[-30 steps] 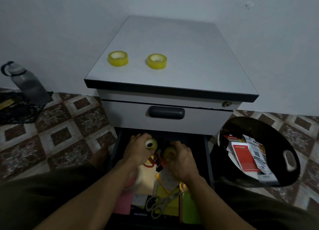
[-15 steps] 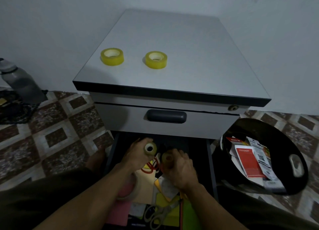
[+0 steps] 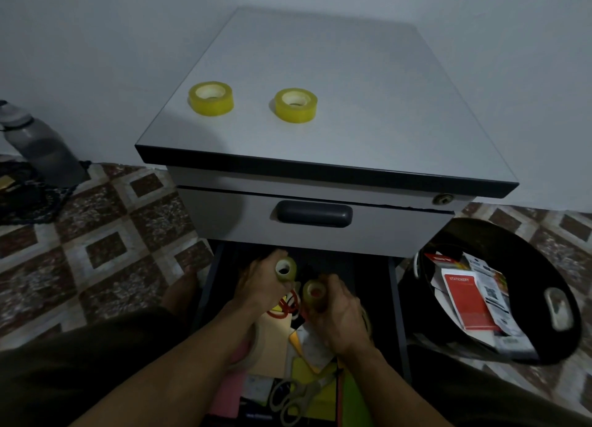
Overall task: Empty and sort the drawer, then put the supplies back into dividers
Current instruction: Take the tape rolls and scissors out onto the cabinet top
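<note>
Early in the emptying, judging by the layout: so far only one yellow tape roll (image 3: 210,98) and a second yellow roll (image 3: 296,105) set out on the cabinet top (image 3: 368,106), side by side toward its front-left corner, apart from each other. Gripping a small tape roll (image 3: 286,269) in the left hand (image 3: 262,282), fingers curled round it, with a second small roll (image 3: 314,293) clamped likewise in the right hand (image 3: 339,314), both just above the back of the open drawer (image 3: 209,285) and close under the upper drawer front (image 3: 400,231). Plenty left inside to lift out: red rubber bands (image 3: 285,306), scissors (image 3: 294,398), a wide tape roll (image 3: 253,346) under the left forearm, a pink pad (image 3: 228,391) and yellow papers (dividers nowhere to be seen). Sorting and refilling apparently not yet begun. Ample bare room across the right and rear of the cabinet top. Tight clearance beneath its overhanging front edge, and a black bin (image 3: 525,253) of packaging hard by the drawer's right side.
</note>
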The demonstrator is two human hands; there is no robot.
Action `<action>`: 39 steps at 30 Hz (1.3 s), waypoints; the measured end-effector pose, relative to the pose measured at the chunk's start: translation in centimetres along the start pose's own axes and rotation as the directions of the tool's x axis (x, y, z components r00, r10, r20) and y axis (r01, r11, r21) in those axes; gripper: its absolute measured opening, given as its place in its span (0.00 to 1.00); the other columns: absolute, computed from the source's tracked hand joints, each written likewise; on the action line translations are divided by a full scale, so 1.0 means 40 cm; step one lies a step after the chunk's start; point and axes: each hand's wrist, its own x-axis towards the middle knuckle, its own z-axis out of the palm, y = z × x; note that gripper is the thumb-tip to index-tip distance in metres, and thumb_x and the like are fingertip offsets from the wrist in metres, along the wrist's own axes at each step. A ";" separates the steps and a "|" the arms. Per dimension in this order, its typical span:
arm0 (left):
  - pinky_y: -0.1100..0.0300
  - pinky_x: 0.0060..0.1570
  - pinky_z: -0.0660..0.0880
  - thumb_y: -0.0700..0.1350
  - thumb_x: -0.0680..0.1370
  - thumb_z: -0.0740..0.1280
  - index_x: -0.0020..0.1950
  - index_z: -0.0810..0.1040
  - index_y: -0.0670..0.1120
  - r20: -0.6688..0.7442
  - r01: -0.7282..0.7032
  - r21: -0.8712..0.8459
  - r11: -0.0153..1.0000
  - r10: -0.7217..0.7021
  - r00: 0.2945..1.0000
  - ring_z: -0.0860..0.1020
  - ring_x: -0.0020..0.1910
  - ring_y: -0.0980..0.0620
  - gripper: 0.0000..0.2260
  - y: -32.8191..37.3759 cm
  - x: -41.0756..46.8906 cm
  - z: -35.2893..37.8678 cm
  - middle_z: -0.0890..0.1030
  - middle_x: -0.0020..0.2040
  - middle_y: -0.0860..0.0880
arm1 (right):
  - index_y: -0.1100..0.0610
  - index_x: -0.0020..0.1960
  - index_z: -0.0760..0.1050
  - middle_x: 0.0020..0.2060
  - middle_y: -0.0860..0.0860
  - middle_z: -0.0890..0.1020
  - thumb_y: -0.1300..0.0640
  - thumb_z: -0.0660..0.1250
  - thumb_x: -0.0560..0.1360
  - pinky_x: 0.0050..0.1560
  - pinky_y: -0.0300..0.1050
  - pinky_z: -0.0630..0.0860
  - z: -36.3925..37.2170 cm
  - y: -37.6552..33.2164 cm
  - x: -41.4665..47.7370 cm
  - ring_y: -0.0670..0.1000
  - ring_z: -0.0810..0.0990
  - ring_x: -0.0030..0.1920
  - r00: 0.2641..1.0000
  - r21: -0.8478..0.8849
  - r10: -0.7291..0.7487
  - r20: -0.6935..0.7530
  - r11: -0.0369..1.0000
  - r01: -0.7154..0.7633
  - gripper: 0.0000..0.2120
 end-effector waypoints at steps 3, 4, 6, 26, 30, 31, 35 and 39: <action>0.51 0.52 0.80 0.51 0.70 0.76 0.64 0.71 0.61 -0.006 0.003 -0.003 1.000 -0.003 1.000 0.80 0.56 0.46 0.25 0.001 -0.004 0.003 0.81 0.57 0.51 | 0.42 0.58 0.64 0.55 0.48 0.77 0.45 0.71 0.67 0.56 0.54 0.77 0.004 0.002 0.000 0.56 0.78 0.56 1.000 0.034 -0.002 -0.006 0.999 0.002 0.23; 0.51 0.51 0.80 0.50 0.70 0.76 0.63 0.72 0.61 -0.011 0.002 0.006 1.000 -0.002 1.000 0.80 0.56 0.46 0.25 0.001 -0.006 0.004 0.82 0.57 0.51 | 0.42 0.57 0.64 0.54 0.48 0.78 0.46 0.72 0.68 0.56 0.54 0.77 0.003 0.001 0.000 0.55 0.78 0.55 1.000 0.040 -0.004 -0.009 0.999 0.004 0.23; 0.52 0.51 0.80 0.50 0.70 0.75 0.65 0.72 0.59 -0.021 0.000 0.039 0.999 0.000 1.000 0.80 0.56 0.45 0.25 0.000 -0.012 0.002 0.82 0.57 0.50 | 0.45 0.57 0.67 0.53 0.49 0.78 0.47 0.74 0.68 0.54 0.49 0.77 0.001 -0.003 0.000 0.52 0.79 0.54 1.000 0.058 -0.008 -0.027 0.998 0.010 0.22; 0.57 0.51 0.80 0.50 0.64 0.73 0.65 0.78 0.55 -0.007 -0.236 -0.195 0.952 0.240 0.971 0.81 0.48 0.60 0.28 0.009 -0.245 -0.195 0.82 0.52 0.56 | 0.44 0.54 0.72 0.49 0.46 0.80 0.55 0.75 0.66 0.48 0.44 0.78 -0.077 -0.079 -0.134 0.45 0.80 0.49 0.989 0.207 -0.045 -0.143 0.975 0.074 0.20; 0.64 0.49 0.78 0.45 0.67 0.76 0.64 0.78 0.53 0.019 -0.307 -0.174 0.936 0.314 0.949 0.81 0.48 0.60 0.26 0.040 -0.297 -0.246 0.82 0.51 0.55 | 0.47 0.59 0.72 0.52 0.45 0.79 0.58 0.74 0.67 0.51 0.48 0.78 -0.133 -0.119 -0.179 0.46 0.79 0.50 0.984 0.241 -0.076 -0.159 0.964 0.114 0.23; 0.66 0.48 0.78 0.44 0.67 0.76 0.65 0.79 0.52 0.023 -0.323 -0.168 0.931 0.331 0.943 0.81 0.47 0.61 0.25 0.051 -0.307 -0.260 0.82 0.52 0.55 | 0.48 0.62 0.71 0.53 0.46 0.79 0.58 0.75 0.68 0.52 0.47 0.78 -0.148 -0.131 -0.190 0.46 0.78 0.51 0.985 0.244 -0.084 -0.152 0.962 0.120 0.25; 0.63 0.49 0.79 0.42 0.67 0.76 0.65 0.79 0.53 0.001 -0.403 -0.170 0.899 0.409 0.913 0.81 0.49 0.62 0.26 0.108 -0.353 -0.330 0.82 0.53 0.57 | 0.50 0.68 0.71 0.57 0.46 0.79 0.58 0.76 0.69 0.56 0.45 0.77 -0.210 -0.186 -0.229 0.47 0.78 0.56 0.977 0.244 -0.147 -0.156 0.953 0.182 0.30; 0.64 0.48 0.79 0.42 0.66 0.77 0.61 0.81 0.52 -0.067 -0.485 -0.133 0.864 0.480 0.875 0.82 0.49 0.62 0.24 0.160 -0.386 -0.413 0.84 0.51 0.59 | 0.48 0.66 0.72 0.56 0.44 0.79 0.60 0.76 0.67 0.52 0.45 0.80 -0.290 -0.259 -0.260 0.45 0.80 0.53 0.962 0.242 -0.218 -0.162 0.937 0.253 0.30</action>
